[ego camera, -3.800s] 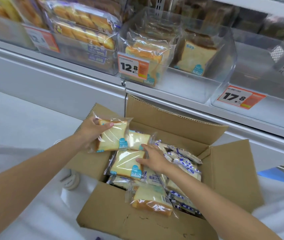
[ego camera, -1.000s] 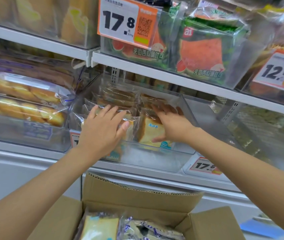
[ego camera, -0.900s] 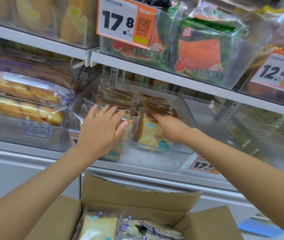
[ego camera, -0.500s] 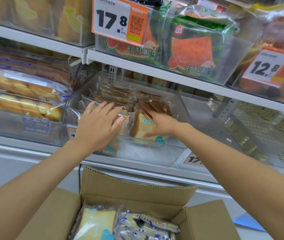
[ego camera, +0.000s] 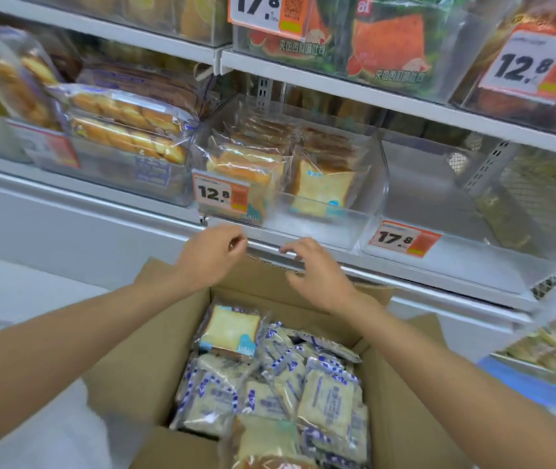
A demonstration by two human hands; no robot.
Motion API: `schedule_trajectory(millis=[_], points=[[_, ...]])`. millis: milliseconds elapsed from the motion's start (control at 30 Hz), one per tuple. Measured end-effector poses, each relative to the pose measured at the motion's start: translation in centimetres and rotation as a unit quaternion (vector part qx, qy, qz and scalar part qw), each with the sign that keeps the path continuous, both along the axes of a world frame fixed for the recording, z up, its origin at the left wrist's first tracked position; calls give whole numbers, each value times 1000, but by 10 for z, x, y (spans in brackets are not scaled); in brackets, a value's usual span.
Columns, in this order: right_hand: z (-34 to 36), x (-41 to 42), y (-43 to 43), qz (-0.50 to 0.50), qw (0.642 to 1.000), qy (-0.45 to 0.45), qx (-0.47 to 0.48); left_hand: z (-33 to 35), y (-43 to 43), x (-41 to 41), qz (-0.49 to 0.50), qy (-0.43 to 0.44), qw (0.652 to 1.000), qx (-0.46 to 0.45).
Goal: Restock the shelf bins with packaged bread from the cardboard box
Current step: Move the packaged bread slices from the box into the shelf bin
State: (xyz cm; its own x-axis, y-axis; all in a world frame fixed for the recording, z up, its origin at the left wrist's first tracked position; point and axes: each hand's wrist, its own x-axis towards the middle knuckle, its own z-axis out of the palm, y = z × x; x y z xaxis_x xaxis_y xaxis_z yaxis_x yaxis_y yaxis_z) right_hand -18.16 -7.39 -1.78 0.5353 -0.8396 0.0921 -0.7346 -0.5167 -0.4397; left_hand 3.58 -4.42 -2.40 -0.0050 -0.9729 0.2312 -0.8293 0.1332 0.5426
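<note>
Bread packs [ego camera: 269,394] in cardboard box [ego camera: 141,360] | left hand [ego camera: 212,255], right hand [ego camera: 317,275] empty

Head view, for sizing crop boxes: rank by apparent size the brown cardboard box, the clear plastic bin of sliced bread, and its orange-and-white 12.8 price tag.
1. Brown cardboard box, nearest the camera.
2. Clear plastic bin.
3. Orange-and-white 12.8 price tag.
</note>
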Motion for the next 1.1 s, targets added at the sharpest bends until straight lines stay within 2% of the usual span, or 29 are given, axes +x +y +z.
schedule_trajectory(millis=[100,333,500,600,667,733,833,933,1100], points=[[-51,6,17,39,992,80,94,-30,35,19,55,39,993,97],[-151,62,14,3,966,129,226,-74,37,45,104,79,972,194],[-181,68,25,6,952,216,218,-90,41,62,131,127,957,224],[-183,62,21,-29,964,164,207,-90,44,64,138,156,953,220],[-182,59,17,-42,952,154,260,-92,48,63,145,157,949,233],[-180,59,10,-54,938,194,282,-92,53,62,149,158,944,247],[-173,59,0,-26,934,262,243,-93,56,60,150,172,939,258],[-159,56,1,-20,956,188,224,-92,53,54,146,180,936,265],[-113,48,20,-7,990,76,119,-88,49,32,84,215,913,336]])
